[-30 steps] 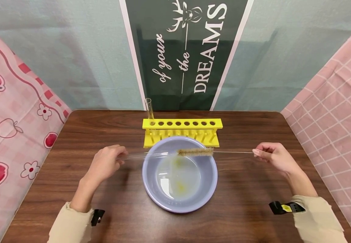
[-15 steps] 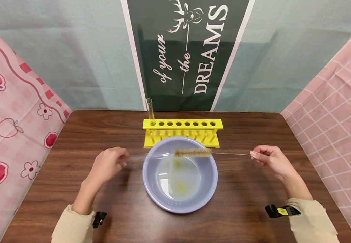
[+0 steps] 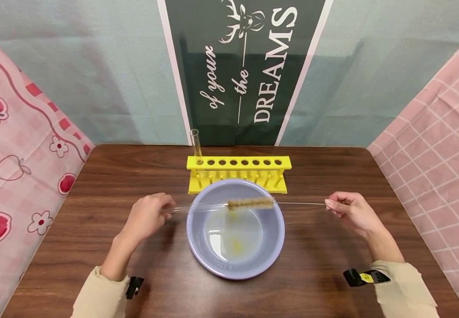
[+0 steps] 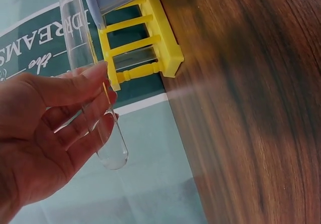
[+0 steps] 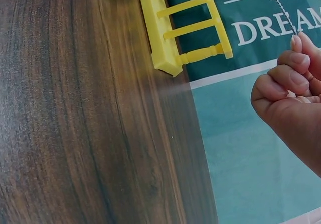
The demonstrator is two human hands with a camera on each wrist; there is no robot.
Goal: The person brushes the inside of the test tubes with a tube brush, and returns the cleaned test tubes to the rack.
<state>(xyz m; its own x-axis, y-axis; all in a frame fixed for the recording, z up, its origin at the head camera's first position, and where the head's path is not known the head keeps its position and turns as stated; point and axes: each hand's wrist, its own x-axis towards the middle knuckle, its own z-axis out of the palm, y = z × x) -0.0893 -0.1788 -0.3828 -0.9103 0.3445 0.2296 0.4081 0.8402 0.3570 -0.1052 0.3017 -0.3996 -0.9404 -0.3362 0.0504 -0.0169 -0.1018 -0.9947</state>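
My left hand [image 3: 148,217] holds a clear glass test tube [image 3: 203,206] sideways over the left rim of the basin. In the left wrist view, the thumb and fingers grip the test tube [image 4: 75,28] near its rounded closed end. A test tube brush [image 3: 251,203] with tan bristles lies level above the basin, its tip right at the tube's mouth; whether it is inside, I cannot tell. On the right, my right hand [image 3: 354,212] pinches the end of the brush's thin wire handle [image 3: 301,203]. The right wrist view shows the twisted wire [image 5: 282,8] between thumb and fingertips.
Below the brush stands a lavender basin [image 3: 235,273] of cloudy water with yellowish patches. Just behind it is a yellow test tube rack [image 3: 237,163], with another test tube [image 3: 195,143] upright in its leftmost hole. Fabric hangs behind and beside the wooden table [image 3: 313,282].
My left hand has brought the test tube a little to the right. My right hand has shifted left and slightly nearer, so the gap between brush tip and tube mouth has closed.
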